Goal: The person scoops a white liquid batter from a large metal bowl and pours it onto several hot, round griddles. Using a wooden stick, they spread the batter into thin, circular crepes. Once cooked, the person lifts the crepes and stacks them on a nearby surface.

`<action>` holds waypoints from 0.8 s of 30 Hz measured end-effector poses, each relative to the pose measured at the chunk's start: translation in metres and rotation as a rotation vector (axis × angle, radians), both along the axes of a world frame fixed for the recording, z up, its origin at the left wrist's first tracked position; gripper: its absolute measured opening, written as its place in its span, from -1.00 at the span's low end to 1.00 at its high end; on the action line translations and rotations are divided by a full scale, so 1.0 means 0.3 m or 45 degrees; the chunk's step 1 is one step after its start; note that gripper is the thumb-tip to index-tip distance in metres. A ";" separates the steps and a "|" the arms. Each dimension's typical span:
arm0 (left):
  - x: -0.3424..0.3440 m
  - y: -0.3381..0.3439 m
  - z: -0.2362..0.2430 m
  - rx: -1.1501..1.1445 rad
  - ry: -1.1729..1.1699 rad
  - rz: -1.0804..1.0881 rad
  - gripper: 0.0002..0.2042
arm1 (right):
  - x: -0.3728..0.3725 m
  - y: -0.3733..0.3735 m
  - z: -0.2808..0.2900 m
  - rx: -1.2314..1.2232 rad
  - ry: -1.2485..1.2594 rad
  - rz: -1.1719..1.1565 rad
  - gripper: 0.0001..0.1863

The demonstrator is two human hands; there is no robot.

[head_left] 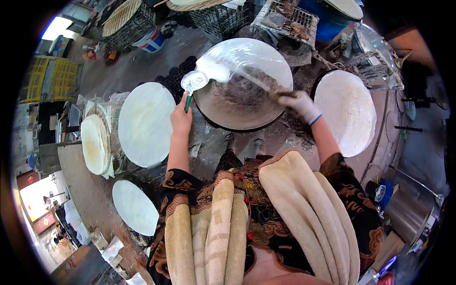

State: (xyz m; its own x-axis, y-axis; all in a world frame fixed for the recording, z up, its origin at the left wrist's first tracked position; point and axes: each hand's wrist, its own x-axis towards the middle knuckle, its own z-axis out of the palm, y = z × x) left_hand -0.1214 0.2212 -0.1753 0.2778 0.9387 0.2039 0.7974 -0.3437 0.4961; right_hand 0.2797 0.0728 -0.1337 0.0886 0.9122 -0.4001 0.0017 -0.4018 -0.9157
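Note:
A large round griddle point(237, 107) is in front of me, its dark surface partly coated by a thin white film. White batter point(213, 70) lies thick at its far left, with a wide smear curving along the far side. My bare left hand point(181, 118) is closed around the green handle of a ladle point(194, 81), whose batter-coated bowl hangs at the griddle's left rim. In a pale glove, my right hand point(300, 105) grips the brown handle of a spreading tool point(256, 80). The tool reaches left across the griddle and is blurred by motion.
Round white flatbread sheets lie on the left point(146, 124), right point(346, 113) and lower left point(135, 207). A flatbread stack point(95, 145) stands further left. Beyond the griddle are a crusted crate point(285, 23), a blue barrel point(327, 21) and a bucket point(151, 40).

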 end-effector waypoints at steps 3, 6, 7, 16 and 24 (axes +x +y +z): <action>0.012 -0.063 0.008 -0.020 -0.011 0.039 -0.40 | 0.064 0.130 0.069 -0.292 -0.277 -0.003 -0.56; 0.053 -0.102 0.027 -0.025 -0.011 0.065 -0.39 | 0.029 0.175 -0.116 0.309 -0.188 0.241 -0.55; 0.042 -0.125 0.016 -0.021 -0.027 0.086 -0.39 | -0.009 0.168 -0.117 0.157 -0.238 0.359 -0.55; -0.016 -0.337 -0.015 -0.078 -0.106 0.246 -0.42 | 0.157 0.208 0.012 0.061 -0.030 0.379 -0.53; 0.052 -0.474 0.007 -0.112 -0.244 0.197 -0.44 | 0.130 0.318 0.090 -0.322 -0.293 0.786 -0.51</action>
